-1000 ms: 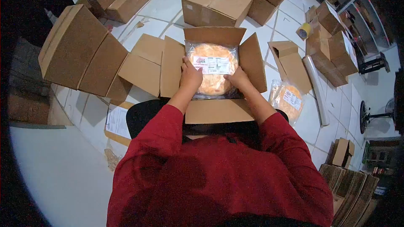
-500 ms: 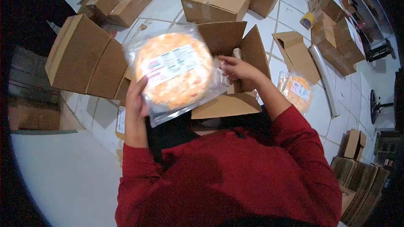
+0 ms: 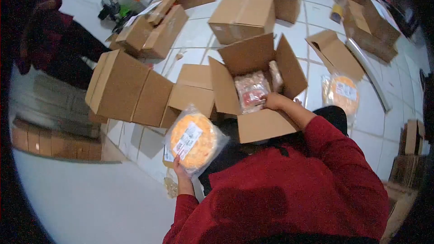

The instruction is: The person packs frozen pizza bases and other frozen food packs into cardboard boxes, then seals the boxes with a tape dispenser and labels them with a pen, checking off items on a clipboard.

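Note:
My left hand (image 3: 181, 170) grips the lower edge of a round orange-and-white item in a clear plastic bag (image 3: 203, 147), with a white label on its face. It is held left of an open cardboard box (image 3: 264, 129). Inside that box lie a clear bag of small pinkish pieces with a red label (image 3: 248, 86) and another wrapped item (image 3: 275, 77) against the right wall. My right hand (image 3: 274, 101) reaches into the box and touches the edge of the red-labelled bag, fingertips partly hidden. Another bagged round item (image 3: 344, 91) lies on the floor to the right.
A tall box (image 3: 122, 86) stands at the left and a closed box (image 3: 242, 13) behind the open one. A flattened carton (image 3: 337, 52) and a long pale roll (image 3: 368, 74) lie at the right. A person in dark clothing (image 3: 68, 40) stands at the upper left.
The bagged round item in my left hand has moved down, away from the front of the open box. My right hand has gone into the box, and the view has shifted.

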Motion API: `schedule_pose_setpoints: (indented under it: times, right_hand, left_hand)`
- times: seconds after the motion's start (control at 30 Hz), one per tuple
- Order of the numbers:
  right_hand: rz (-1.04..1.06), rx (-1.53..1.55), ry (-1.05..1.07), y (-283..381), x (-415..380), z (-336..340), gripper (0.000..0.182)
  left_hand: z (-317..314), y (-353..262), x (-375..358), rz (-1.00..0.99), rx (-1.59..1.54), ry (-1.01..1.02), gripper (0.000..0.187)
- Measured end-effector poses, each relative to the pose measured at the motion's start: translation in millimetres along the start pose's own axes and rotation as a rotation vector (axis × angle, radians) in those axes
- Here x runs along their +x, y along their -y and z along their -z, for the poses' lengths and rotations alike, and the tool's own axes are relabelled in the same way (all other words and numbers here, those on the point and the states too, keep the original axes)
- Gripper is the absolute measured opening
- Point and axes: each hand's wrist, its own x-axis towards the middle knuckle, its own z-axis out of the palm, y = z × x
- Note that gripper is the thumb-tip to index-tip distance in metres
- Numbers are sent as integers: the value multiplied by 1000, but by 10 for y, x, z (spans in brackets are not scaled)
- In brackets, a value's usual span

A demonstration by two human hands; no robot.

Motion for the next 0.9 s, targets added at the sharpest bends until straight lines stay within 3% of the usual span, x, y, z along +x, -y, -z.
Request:
schedule_pose_setpoints:
  times: [0.07,0.13,0.2,0.27,0.4,0.53,0.7,0.77,0.9]
  right_hand:
    - [-19,-75,-8,-113,106,-67,55]
    - [-14,-23,58,-65,155,-63,56]
    - [-37,-60,26,-185,222,-99,56]
    - [46,-247,139,-84,237,-17,56]
    - [33,-236,290,-94,364,-8,53]
    - [144,-272,207,-70,335,-10,52]
    - [38,-325,136,-80,328,-72,54]
    - [29,-353,35,-117,291,-83,52]
    - [94,-351,-5,-125,292,-96,42]
  left_hand:
    - [-106,47,-36,40,-44,54,55]
    - [-78,-16,-24,4,119,-98,57]
    - [-126,2,-61,33,58,-8,57]
    - [-166,94,-13,60,-8,74,57]
    - [18,75,10,-5,39,-49,57]
    - [-72,74,-26,-1,24,-27,57]
    - [-241,52,-99,7,34,-8,58]
    - [-338,35,-125,-122,223,-73,57]
    - [-203,73,-70,-60,114,-5,57]
